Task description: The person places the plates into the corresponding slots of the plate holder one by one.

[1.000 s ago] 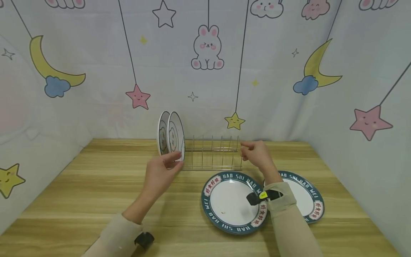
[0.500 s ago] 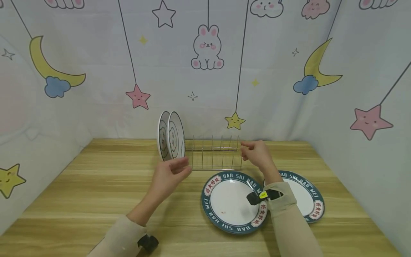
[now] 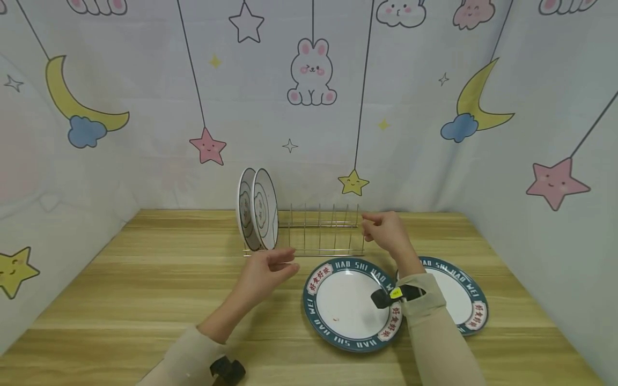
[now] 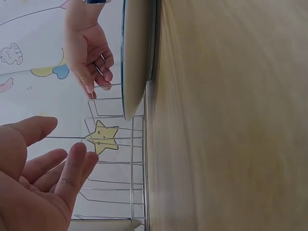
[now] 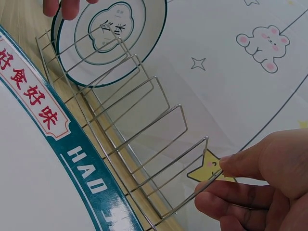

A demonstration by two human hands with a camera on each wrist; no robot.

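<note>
Two white plates with dark rims stand on edge at the left end of a wire dish rack; the nearer one partly hides the other. My left hand is just in front of them, fingers loosely extended and holding nothing. At the rack's right end, my right hand pinches the end wire between thumb and fingers, as the right wrist view shows. Nearest me lies a larger plate with a teal lettered rim, face up. A matching plate lies to its right, partly hidden by the right forearm.
The rack's middle and right slots hold no plates. A wood-grain table extends around everything. Behind it and at both sides hangs a white curtain printed with stars, moons and a rabbit.
My left hand has come off the front of the standing plates and moved down and to the right, uncovering their lower edges. The right hand stays at the rack's end.
</note>
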